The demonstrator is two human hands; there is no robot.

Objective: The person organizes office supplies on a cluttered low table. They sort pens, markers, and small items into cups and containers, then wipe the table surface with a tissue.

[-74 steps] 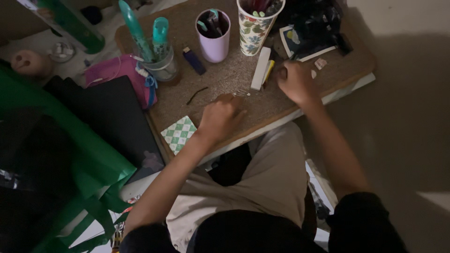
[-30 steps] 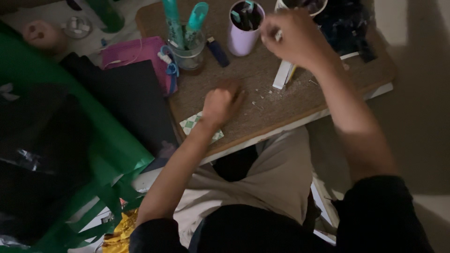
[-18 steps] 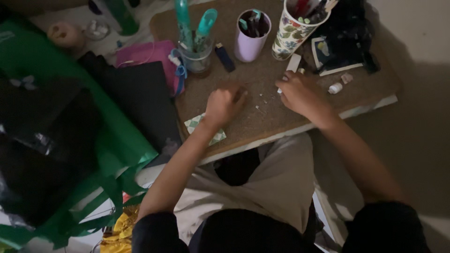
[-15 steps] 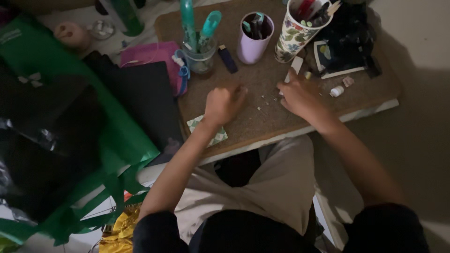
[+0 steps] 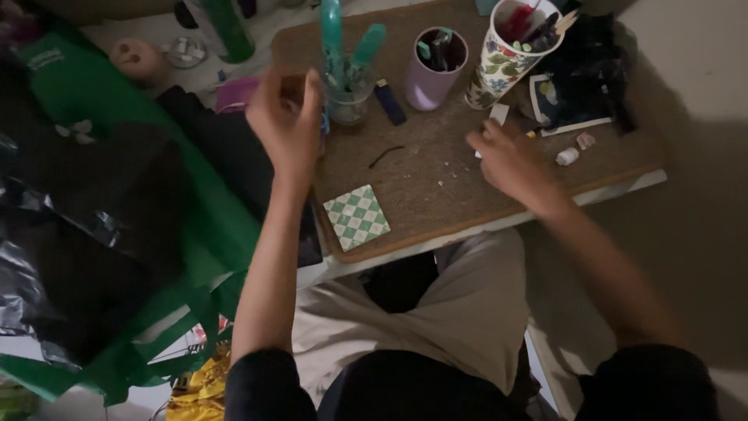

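- Green bag [image 5: 117, 156]: lies slumped at the far left beside the desk [image 5: 506, 206], its dark inside open towards the seated person, so it is within easy reach.
- Left hand [image 5: 284, 121]: raised above the desk's left edge, fingers curled with thumb and forefinger close together; whether it pinches anything is too small and blurred to tell. It sits just before the clear glass [image 5: 347, 97].
- Clear glass: stands upright at the back of the desk, holding teal pens on end to keep them sorted.
- Checked tile [image 5: 357, 217]: lies flat near the front edge, apart from both hands.
- Thin dark strip [image 5: 386, 156]: loose on the cork surface, between the hands.
- Purple cup [image 5: 432, 70] and flowered cup [image 5: 506, 54]: upright at the back, stuffed with pens.
- Right hand [image 5: 510, 160]: rests low on the desk, fingers bent over small pale scraps [image 5: 448, 168]; its grip is hidden.
- White cap-like piece [image 5: 567, 157]: lies just right of that hand.
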